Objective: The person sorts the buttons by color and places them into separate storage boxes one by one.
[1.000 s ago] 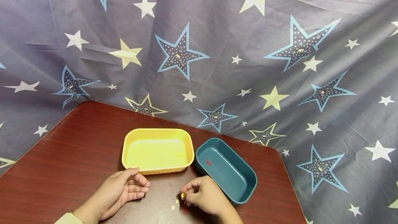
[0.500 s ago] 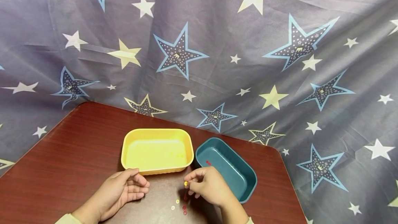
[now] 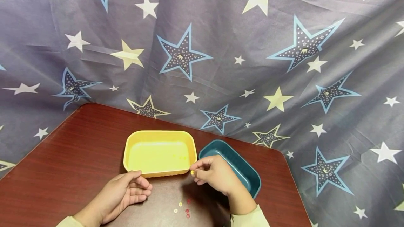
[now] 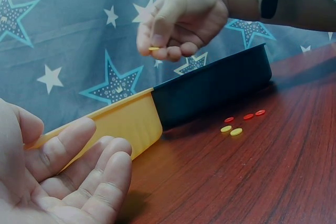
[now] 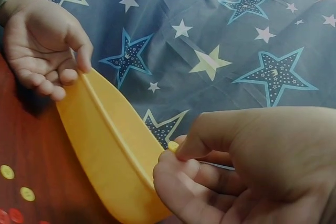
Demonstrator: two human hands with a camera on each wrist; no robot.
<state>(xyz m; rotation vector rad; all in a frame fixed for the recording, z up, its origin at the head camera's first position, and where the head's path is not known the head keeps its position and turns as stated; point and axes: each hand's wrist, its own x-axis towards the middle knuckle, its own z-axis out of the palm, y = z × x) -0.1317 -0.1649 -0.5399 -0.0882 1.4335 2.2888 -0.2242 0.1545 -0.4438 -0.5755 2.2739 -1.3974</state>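
My right hand (image 3: 217, 176) pinches a small yellow button (image 5: 173, 146) between thumb and index finger, just above the near right corner of the yellow container (image 3: 154, 174). Beside that container's near left corner is my left hand (image 3: 121, 192), palm turned inward, fingers relaxed and holding nothing. Its thumb lies at the rim. Two yellow buttons (image 4: 236, 131) and three red buttons (image 4: 248, 116) lie loose on the table. A few yellow buttons (image 3: 180, 157) are inside the yellow container, faint against its floor.
A dark teal container (image 3: 243, 172) stands angled at the right, close to the yellow one; my right hand and forearm hide part of it. The reddish-brown table (image 3: 82, 143) reaches back to a grey star-patterned cloth (image 3: 221, 45).
My right hand has lifted the yellow button off the table area and carried it up and away toward the yellow container's right corner. My left hand has stayed in place.
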